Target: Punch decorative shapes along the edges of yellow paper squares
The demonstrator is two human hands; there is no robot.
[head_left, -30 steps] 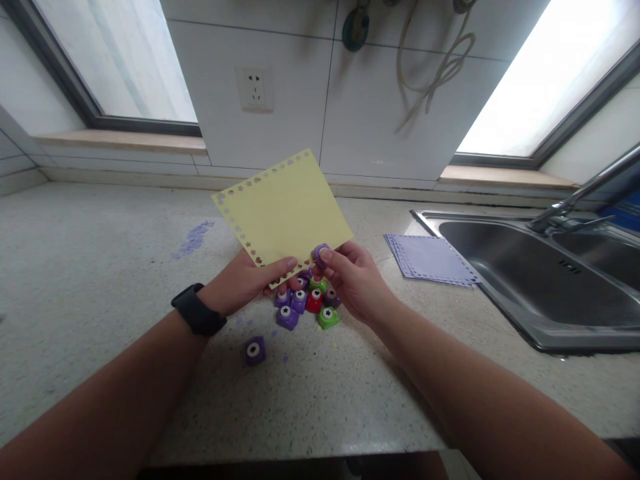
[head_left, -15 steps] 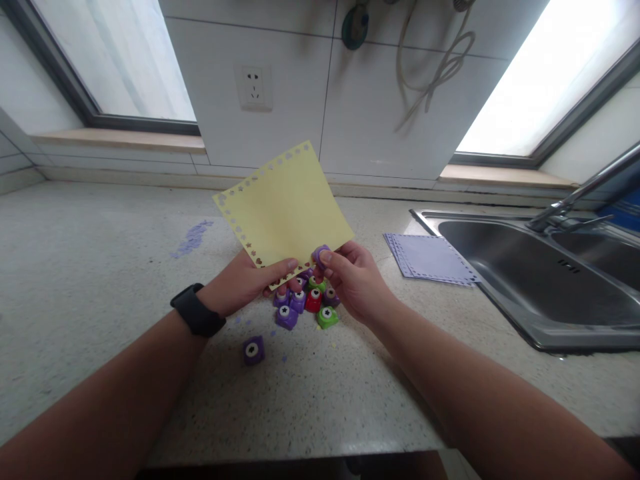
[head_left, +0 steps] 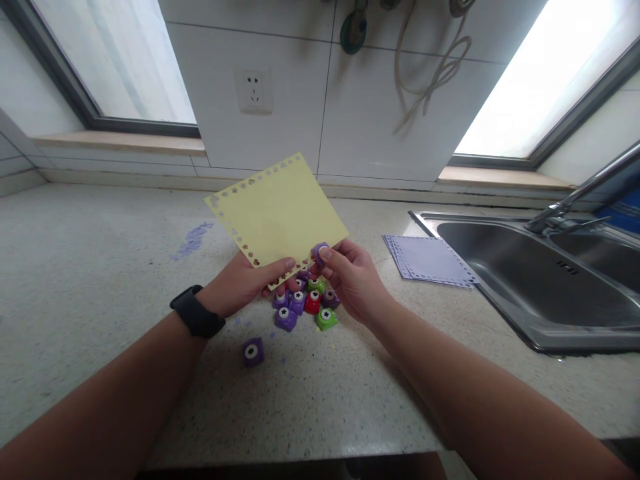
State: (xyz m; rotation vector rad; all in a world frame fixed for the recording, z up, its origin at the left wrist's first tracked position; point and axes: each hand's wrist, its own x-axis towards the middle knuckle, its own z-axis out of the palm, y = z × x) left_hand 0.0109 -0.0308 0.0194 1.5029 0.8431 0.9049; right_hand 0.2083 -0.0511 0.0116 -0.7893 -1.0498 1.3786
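My left hand pinches the near edge of a yellow paper sheet held up over the counter; punched shapes run along its borders. My right hand grips a small purple craft punch clamped on the sheet's near right edge, thumb on top. Below both hands lies a cluster of small punches in purple, red and green. One purple punch sits apart, nearer to me. A black watch is on my left wrist.
A stack of lilac sheets with punched edges lies right of my hands, beside a steel sink with a faucet. Purple paper scraps are scattered at the left. A wall socket and a hanging cord are behind.
The yellow sheet has tilted slightly, its far corner dropping after a small rise. Both hands have stayed in nearly the same place on its near edge.
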